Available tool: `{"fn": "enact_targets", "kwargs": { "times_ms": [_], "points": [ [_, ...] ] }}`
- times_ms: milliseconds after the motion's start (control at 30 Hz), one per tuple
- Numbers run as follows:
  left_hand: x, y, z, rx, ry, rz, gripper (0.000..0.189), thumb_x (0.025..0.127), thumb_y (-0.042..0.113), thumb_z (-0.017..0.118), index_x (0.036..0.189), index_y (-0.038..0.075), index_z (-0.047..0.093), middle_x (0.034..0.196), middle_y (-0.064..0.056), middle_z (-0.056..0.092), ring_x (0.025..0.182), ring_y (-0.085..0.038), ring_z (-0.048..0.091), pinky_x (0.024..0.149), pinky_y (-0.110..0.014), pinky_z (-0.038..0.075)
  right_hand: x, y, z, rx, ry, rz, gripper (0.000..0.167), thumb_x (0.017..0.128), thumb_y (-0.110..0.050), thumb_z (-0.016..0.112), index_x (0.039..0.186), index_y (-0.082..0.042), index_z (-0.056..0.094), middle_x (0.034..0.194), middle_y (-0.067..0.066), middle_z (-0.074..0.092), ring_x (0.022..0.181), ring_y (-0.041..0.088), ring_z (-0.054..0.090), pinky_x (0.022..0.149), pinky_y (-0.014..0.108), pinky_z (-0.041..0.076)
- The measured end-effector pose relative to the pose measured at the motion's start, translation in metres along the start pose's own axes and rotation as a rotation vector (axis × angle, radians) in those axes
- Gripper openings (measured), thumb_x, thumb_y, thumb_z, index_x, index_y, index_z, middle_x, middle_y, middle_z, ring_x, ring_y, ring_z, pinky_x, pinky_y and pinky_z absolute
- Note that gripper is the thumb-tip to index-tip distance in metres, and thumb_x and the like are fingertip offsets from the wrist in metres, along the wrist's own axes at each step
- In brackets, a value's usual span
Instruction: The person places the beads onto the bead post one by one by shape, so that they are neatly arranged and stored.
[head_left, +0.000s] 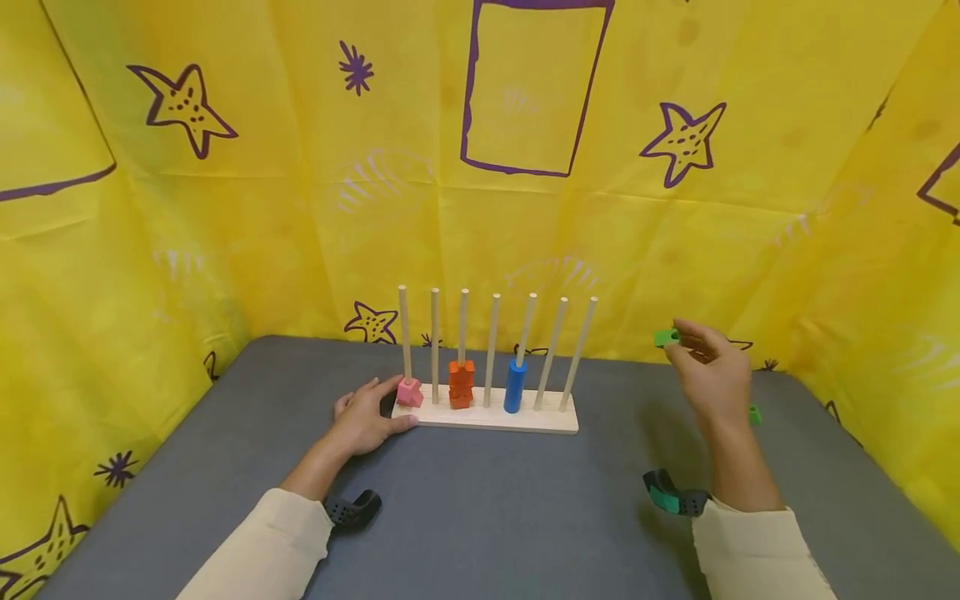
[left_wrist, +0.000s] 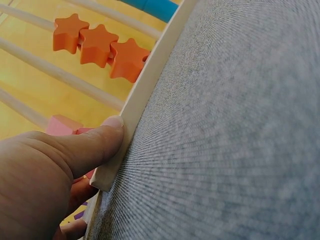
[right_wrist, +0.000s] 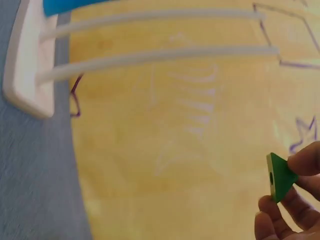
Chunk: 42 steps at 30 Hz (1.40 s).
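A wooden peg board with a row of upright dowels stands on the table. My left hand grips its left end, the thumb along the front edge and the fingers round behind. Pink blocks sit low on the leftmost dowel, close to that hand. Orange star blocks are stacked on another dowel, and a blue cylinder stack is on one further right. Raised off to the right of the board, my right hand pinches a green triangular block with a hole in its side.
Another green block lies on the grey table, partly hidden behind the right wrist. A yellow patterned cloth hangs behind the table and along both sides. Each wrist wears a dark band.
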<state>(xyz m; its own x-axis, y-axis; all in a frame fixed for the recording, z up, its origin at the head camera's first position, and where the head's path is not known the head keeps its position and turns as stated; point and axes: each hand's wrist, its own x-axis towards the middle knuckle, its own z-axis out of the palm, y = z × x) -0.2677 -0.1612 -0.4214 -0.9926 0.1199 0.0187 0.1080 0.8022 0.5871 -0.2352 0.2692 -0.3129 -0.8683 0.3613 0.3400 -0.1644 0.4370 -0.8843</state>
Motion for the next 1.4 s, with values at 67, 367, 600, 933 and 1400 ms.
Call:
{"fn": "enact_targets", "kwargs": {
  "times_ms": [67, 367, 600, 933, 1400],
  "points": [
    [-0.001, 0.0, 0.001, -0.003, 0.004, -0.001, 0.081, 0.081, 0.039, 0.077, 0.146, 0.004, 0.042, 0.14, -0.025, 0.045, 0.137, -0.045, 0.022, 0.103, -0.062, 0.005, -0.003, -0.008, 0.002, 0.027, 0.001, -0.019, 0.039, 0.092, -0.016, 0.065, 0.131, -0.009, 0.062, 0.116, 0.0, 0.061, 0.099, 0.012, 0.057, 0.076, 0.018, 0.047],
    [0.0, 0.001, 0.001, -0.017, 0.002, 0.001, 0.081, 0.081, 0.039, 0.077, 0.146, 0.005, 0.042, 0.14, -0.025, 0.045, 0.137, -0.044, 0.023, 0.103, -0.061, 0.005, 0.0, -0.043, 0.014, 0.083, -0.028, -0.146, 0.034, 0.091, -0.015, 0.067, 0.124, -0.007, 0.066, 0.109, 0.004, 0.065, 0.095, 0.016, 0.061, 0.077, 0.02, 0.049],
    [0.0, 0.0, 0.001, -0.026, 0.001, 0.002, 0.08, 0.081, 0.037, 0.077, 0.146, 0.005, 0.042, 0.141, -0.025, 0.045, 0.137, -0.044, 0.022, 0.104, -0.061, 0.004, 0.005, -0.064, 0.026, 0.102, -0.078, -0.21, 0.035, 0.091, -0.014, 0.068, 0.124, -0.005, 0.065, 0.111, 0.005, 0.064, 0.096, 0.014, 0.061, 0.081, 0.022, 0.048],
    [0.0, 0.001, 0.0, -0.03, 0.005, 0.002, 0.08, 0.082, 0.037, 0.077, 0.146, 0.004, 0.042, 0.141, -0.025, 0.045, 0.137, -0.044, 0.023, 0.104, -0.062, 0.004, 0.013, -0.072, 0.046, 0.08, -0.154, -0.315, 0.031, 0.091, -0.007, 0.066, 0.121, 0.0, 0.066, 0.108, 0.014, 0.064, 0.091, 0.018, 0.063, 0.077, 0.019, 0.05],
    [-0.002, 0.003, -0.001, -0.039, 0.008, -0.003, 0.08, 0.082, 0.037, 0.077, 0.145, 0.005, 0.042, 0.141, -0.025, 0.044, 0.137, -0.043, 0.023, 0.104, -0.06, 0.004, 0.018, -0.065, 0.062, 0.076, -0.207, -0.275, 0.03, 0.09, -0.006, 0.065, 0.118, 0.004, 0.066, 0.106, 0.017, 0.066, 0.094, 0.022, 0.063, 0.078, 0.021, 0.049]
  ]
}}
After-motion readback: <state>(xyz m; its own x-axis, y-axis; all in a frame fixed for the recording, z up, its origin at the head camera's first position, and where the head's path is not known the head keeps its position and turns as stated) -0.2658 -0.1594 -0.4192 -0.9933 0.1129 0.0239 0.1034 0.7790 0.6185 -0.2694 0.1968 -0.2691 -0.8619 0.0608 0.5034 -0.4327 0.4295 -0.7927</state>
